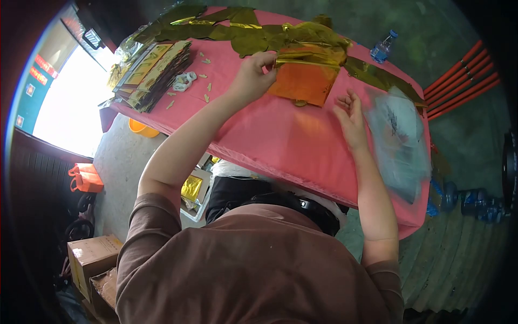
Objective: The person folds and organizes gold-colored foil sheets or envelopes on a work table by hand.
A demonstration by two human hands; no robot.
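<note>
A flat orange packet point(305, 82) lies on the pink-covered table, with shiny gold foil point(315, 48) folded over its far part. My left hand point(253, 78) is at the packet's left edge, thumb and fingers pinched on the gold foil there. My right hand point(352, 120) hovers just right of the packet's near corner, fingers apart and slightly curled, holding nothing. Clear plastic sleeves point(396, 135) lie right of that hand. A small gold tab point(300, 103) sticks out at the packet's near edge.
A stack of printed gold-and-dark packets point(154, 75) stands at the table's left end, beside a white tape-like coil point(184, 81) and several small pale pieces point(206, 98). Gold foil strips point(216, 31) line the far edge. A water bottle point(383, 47) stands at the back right.
</note>
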